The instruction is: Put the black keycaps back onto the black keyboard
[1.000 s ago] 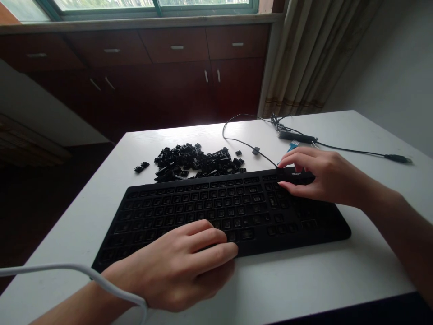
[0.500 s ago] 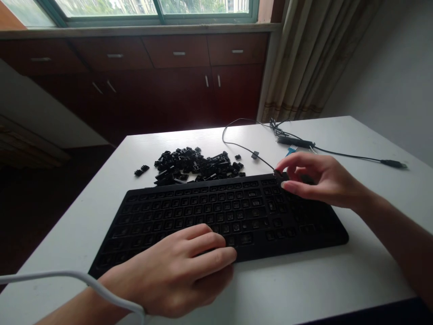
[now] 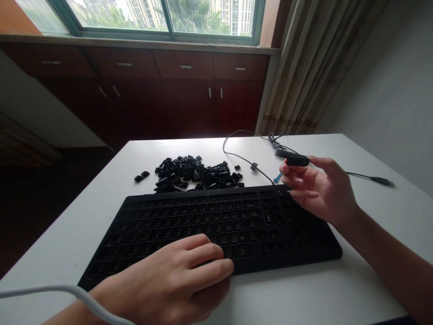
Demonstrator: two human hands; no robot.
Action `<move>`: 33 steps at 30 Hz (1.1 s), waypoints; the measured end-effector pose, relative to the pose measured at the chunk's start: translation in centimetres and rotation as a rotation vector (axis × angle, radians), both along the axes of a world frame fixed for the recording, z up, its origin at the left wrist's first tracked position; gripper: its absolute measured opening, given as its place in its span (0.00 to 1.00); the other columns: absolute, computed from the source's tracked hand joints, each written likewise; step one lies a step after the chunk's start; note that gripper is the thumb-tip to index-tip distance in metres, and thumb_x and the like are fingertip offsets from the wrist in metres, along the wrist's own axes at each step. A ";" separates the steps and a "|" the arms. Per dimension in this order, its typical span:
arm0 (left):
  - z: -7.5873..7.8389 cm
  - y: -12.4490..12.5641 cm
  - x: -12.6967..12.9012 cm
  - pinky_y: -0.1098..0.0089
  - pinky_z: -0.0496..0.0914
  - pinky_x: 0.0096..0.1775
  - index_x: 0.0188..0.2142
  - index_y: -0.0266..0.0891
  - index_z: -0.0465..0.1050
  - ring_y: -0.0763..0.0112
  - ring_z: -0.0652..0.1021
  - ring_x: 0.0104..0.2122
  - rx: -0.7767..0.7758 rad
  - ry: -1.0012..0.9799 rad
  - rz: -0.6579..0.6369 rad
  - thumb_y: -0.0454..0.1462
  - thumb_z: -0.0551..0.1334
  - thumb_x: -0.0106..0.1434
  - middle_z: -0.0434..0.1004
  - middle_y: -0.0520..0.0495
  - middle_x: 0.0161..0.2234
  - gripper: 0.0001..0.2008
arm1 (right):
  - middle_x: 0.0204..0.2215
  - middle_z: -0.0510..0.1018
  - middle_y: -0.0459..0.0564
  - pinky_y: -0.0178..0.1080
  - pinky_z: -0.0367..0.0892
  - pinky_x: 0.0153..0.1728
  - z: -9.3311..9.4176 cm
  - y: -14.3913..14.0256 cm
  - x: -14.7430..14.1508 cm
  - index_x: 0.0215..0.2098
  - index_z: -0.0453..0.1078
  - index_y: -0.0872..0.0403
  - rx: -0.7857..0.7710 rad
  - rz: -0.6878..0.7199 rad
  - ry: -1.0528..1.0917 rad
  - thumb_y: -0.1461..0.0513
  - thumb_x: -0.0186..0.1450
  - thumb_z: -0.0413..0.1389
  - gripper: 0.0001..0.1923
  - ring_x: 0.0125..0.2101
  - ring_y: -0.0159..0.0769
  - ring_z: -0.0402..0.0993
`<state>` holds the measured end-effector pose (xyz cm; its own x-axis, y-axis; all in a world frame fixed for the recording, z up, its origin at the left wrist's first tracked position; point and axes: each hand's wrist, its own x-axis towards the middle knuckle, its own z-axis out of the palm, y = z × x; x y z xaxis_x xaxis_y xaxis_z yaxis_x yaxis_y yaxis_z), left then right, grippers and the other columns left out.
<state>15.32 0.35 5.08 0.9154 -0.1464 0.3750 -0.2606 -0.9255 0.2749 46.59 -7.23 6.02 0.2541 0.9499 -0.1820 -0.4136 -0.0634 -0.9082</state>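
A black keyboard (image 3: 260, 212) with its keycaps off lies on the white table. My left hand (image 3: 176, 275) is closed over its front edge, fingertips on the lower rows. Above the keyboard's right end, my right hand (image 3: 321, 185) is raised with the palm partly turned towards me. Its thumb and fingers pinch a long black keycap (image 3: 297, 160). Behind the keyboard lies a heap of loose black keycaps (image 3: 192, 171). One small keycap (image 3: 254, 166) lies apart, beside the keyboard's cable (image 3: 233, 153).
A bundled part of the cable (image 3: 274, 141) lies at the back, and a USB plug (image 3: 382, 180) is at the right. Blue bristles (image 3: 278, 178) show beside my right hand. A white cord (image 3: 67, 289) crosses my left wrist. Beyond stand red-brown cabinets (image 3: 182, 104).
My right hand has lifted off the keyboard's back edge and turned, bringing the long keycap up into plain view. My left hand keeps its place on the front edge. The view has tilted up slightly.
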 end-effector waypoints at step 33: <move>-0.2 0.1 0.0 0.68 0.71 0.37 0.44 0.34 0.73 0.71 0.75 0.33 0.019 -0.013 0.005 0.28 0.59 0.66 0.79 0.44 0.39 0.08 | 0.39 0.74 0.53 0.36 0.45 0.17 0.1 0.0 -0.2 0.44 0.77 0.48 0.016 0.018 -0.091 0.49 0.63 0.49 0.21 0.26 0.35 0.57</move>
